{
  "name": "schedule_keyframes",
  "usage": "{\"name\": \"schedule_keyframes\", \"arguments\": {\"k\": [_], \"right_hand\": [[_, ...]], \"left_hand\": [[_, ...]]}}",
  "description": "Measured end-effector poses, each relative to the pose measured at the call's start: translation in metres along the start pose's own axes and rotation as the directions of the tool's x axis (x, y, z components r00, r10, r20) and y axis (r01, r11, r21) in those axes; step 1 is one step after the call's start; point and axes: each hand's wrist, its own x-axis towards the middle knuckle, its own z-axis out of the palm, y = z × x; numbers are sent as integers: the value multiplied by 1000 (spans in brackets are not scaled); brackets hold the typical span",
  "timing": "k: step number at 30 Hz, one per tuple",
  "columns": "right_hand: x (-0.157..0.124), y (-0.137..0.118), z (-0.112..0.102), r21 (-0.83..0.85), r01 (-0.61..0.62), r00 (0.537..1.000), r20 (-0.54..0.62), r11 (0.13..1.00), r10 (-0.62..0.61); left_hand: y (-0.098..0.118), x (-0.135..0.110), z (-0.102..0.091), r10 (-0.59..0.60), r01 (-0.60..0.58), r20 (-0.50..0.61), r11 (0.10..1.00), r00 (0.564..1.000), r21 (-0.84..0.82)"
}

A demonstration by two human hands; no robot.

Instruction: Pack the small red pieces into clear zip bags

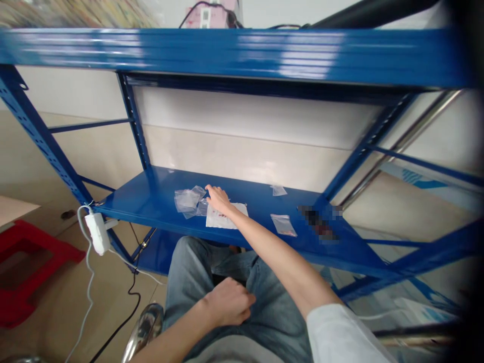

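My right hand (218, 197) reaches over a white sheet (217, 218) on the blue shelf, its fingers apart and nothing visible in them. Small reddish bits lie on that sheet, partly covered by the hand. Just left of the fingertips is a loose pile of clear plastic bags (186, 200). My left hand (231, 301) rests on my lap, curled into a fist, with no object showing. Further right lies a small clear bag (283, 225) with reddish contents along its lower edge. Another small clear bag (279, 190) is near the shelf's back edge.
The blue shelf (257, 199) stands before my knees, under an upper beam (212, 53). A blurred-out dark object (319, 224) lies at its right end. A white power strip (97, 233) hangs at the left with cables. A red stool (34, 267) is on the floor.
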Motion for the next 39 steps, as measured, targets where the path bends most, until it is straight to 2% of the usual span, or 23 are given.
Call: {"name": "schedule_keyframes", "arguments": {"k": [3, 6, 11, 14, 17, 20, 22, 23, 24, 25, 27, 28, 29, 30, 31, 33, 36, 37, 39], "right_hand": [[24, 7, 11, 53, -14, 999, 44, 999, 11], [36, 17, 21, 130, -35, 998, 64, 991, 27], [33, 21, 25, 261, 2, 999, -39, 965, 9], [24, 19, 17, 312, 41, 992, -124, 949, -2], [13, 21, -1, 390, 60, 969, -246, 919, 40], [-9, 22, -25, 552, 130, 917, -383, 823, 112], [-37, 21, -38, 650, 188, 900, -414, 736, 136], [-56, 19, -42, 693, 207, 901, -410, 690, 141], [-78, 17, -45, 736, 218, 910, -391, 641, 139], [-102, 15, -46, 778, 212, 922, -360, 591, 144], [-151, 11, -42, 826, 172, 952, -278, 537, 124], [-175, 10, -39, 826, 144, 963, -244, 545, 116], [-197, 9, -35, 814, 125, 970, -221, 568, 104], [-216, 8, -30, 793, 112, 972, -214, 599, 101], [-232, 8, -26, 770, 106, 971, -217, 629, 102], [-254, 9, -18, 733, 112, 965, -242, 671, 104], [-266, 10, -12, 717, 135, 958, -270, 684, 94], [-267, 10, -12, 716, 146, 956, -280, 682, 90], [-267, 8, -12, 706, 179, 945, -318, 685, 81]], "left_hand": [[-7, 4, -4, -20, 20, 11, 1000, 1000, 3], [-13, 9, -7, -38, 38, 25, 999, 999, 9], [-18, 10, -5, -32, 32, 16, 999, 999, 11], [-18, 8, -5, -35, 35, 13, 999, 999, 1], [-19, 4, -9, -58, 59, 10, 998, 998, -35], [-21, 2, -18, -162, 141, -90, 969, 983, -203], [-25, 1, -26, -337, 206, -206, 854, 919, -478], [-27, 0, -30, -436, 192, -237, 736, 868, -649], [-30, 0, -34, -528, 144, -225, 568, 819, -810], [-33, -1, -39, -573, 74, -167, 373, 802, -925], [-40, -2, -46, -556, -43, -36, 2, 830, -999], [-42, -2, -48, -492, -61, 20, -150, 871, -987], [-43, -2, -49, -410, -45, 68, -259, 910, -965], [-44, -1, -49, -349, -12, 102, -310, 932, -951], [-43, 0, -47, -308, 17, 117, -309, 944, -951], [-40, 2, -41, -270, 54, 114, -221, 956, -974], [-36, 7, -30, -252, 59, 77, -79, 965, -995], [-35, 9, -27, -263, 51, 66, -64, 963, -997], [-35, 12, -22, -313, 21, 48, -89, 948, -996]]}}
